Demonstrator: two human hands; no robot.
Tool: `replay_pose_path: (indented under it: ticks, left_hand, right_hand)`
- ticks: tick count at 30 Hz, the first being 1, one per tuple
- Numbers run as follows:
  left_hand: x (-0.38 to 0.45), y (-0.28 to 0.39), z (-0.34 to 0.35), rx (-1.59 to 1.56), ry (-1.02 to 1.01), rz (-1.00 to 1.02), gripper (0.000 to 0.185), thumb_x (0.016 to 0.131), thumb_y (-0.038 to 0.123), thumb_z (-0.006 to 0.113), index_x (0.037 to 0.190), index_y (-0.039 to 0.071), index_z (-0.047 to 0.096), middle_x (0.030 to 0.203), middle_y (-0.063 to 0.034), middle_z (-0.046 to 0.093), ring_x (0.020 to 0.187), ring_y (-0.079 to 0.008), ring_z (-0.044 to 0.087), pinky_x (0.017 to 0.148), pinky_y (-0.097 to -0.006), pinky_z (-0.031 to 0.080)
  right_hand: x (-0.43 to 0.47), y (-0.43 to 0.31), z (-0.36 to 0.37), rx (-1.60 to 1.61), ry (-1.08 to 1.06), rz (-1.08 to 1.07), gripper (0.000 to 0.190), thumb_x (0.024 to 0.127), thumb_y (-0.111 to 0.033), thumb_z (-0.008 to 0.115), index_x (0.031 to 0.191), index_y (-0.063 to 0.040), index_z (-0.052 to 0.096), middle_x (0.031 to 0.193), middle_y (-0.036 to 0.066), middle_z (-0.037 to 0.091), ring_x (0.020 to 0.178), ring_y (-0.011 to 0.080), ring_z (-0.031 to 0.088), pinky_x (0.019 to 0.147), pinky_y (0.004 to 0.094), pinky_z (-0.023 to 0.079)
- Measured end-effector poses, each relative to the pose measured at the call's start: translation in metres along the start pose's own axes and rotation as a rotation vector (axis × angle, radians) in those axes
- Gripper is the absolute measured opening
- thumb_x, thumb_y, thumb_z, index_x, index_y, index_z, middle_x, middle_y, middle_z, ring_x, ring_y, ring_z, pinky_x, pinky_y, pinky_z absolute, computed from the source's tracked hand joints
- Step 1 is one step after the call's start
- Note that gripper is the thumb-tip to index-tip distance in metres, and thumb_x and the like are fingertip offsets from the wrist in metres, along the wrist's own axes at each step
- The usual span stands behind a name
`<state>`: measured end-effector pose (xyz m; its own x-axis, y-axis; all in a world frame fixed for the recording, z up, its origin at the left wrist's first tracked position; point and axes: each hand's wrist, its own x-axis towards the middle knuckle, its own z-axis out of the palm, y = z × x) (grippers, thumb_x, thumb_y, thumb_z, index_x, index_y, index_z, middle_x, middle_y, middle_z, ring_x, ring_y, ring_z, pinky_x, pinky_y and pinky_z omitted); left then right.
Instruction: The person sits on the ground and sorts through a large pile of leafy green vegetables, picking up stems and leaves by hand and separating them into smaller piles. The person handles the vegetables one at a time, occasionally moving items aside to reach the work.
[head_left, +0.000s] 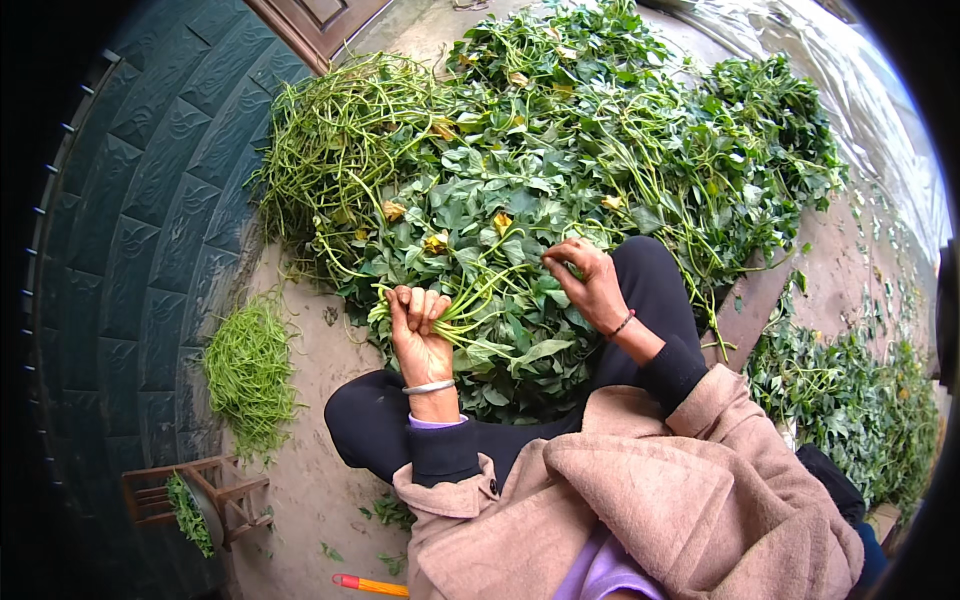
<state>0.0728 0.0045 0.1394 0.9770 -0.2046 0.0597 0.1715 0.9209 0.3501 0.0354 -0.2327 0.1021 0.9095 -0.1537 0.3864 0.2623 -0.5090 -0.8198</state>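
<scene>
My left hand (421, 330), with a metal bangle at its wrist, is closed around a bunch of green leaf stems (469, 304). Some stems still bear leaves at their right ends. To the right, my right hand (581, 274) is raised above the leaves by my knee, fingers curled and fingertips close together; whether something thin is between them cannot be told. Both hands are over the near edge of a large heap of leafy green vines (517, 172), with a few yellowed leaves among them. A tangle of mostly bare vines (345, 142) lies at the heap's upper left.
A pile of light green stems (251, 375) lies on the concrete floor at left, beside the dark tiled wall (142, 247). Below it is a wooden stool (240, 495) with a container of leaves. More vines (840, 390) lie at right, plastic sheeting (832, 82) at upper right, an orange handle (375, 586) at the bottom.
</scene>
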Motion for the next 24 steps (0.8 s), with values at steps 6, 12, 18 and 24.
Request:
replay_pose_path:
  ticks: [6, 12, 18, 24]
  left_hand:
    - [-0.002, -0.004, 0.007, 0.014, 0.06, 0.026, 0.028, 0.1, 0.029, 0.046, 0.08, 0.01, 0.044, 0.059, 0.0052, 0.025, 0.053, -0.0067, 0.022, 0.056, -0.0216, 0.028]
    - [-0.002, -0.005, 0.005, -0.019, 0.064, 0.0, 0.028, 0.1, 0.03, 0.046, 0.08, 0.01, 0.044, 0.059, 0.0049, 0.025, 0.053, -0.0071, 0.022, 0.057, -0.0223, 0.028]
    - [-0.001, -0.008, -0.002, -0.018, 0.142, 0.047, 0.03, 0.1, 0.032, 0.045, 0.079, 0.01, 0.045, 0.059, 0.0045, 0.024, 0.055, -0.0084, 0.023, 0.061, -0.0231, 0.032]
    - [0.0, -0.01, -0.007, 0.045, 0.178, 0.089, 0.031, 0.099, 0.034, 0.045, 0.079, 0.011, 0.045, 0.058, 0.0046, 0.026, 0.055, -0.0083, 0.024, 0.062, -0.0237, 0.034]
  right_hand:
    - [-0.006, -0.044, 0.016, -0.15, -0.21, -0.337, 0.021, 0.072, -0.015, 0.075, 0.092, -0.013, 0.069, 0.087, 0.002, 0.056, 0.084, 0.0219, 0.051, 0.072, 0.0351, 0.039]
    - [-0.018, -0.029, 0.032, -0.073, -0.298, -0.278, 0.016, 0.072, -0.011, 0.072, 0.086, -0.011, 0.066, 0.084, 0.003, 0.055, 0.083, 0.0225, 0.052, 0.072, 0.0344, 0.04]
    - [-0.019, -0.027, 0.038, -0.034, -0.207, -0.197, 0.01, 0.079, -0.008, 0.066, 0.088, -0.005, 0.064, 0.081, 0.004, 0.058, 0.078, 0.0218, 0.054, 0.072, 0.0324, 0.043]
    - [-0.021, 0.01, 0.033, 0.838, -0.122, 0.689, 0.012, 0.088, -0.007, 0.06, 0.097, -0.002, 0.065, 0.087, -0.001, 0.064, 0.081, 0.0065, 0.056, 0.075, 0.022, 0.045]
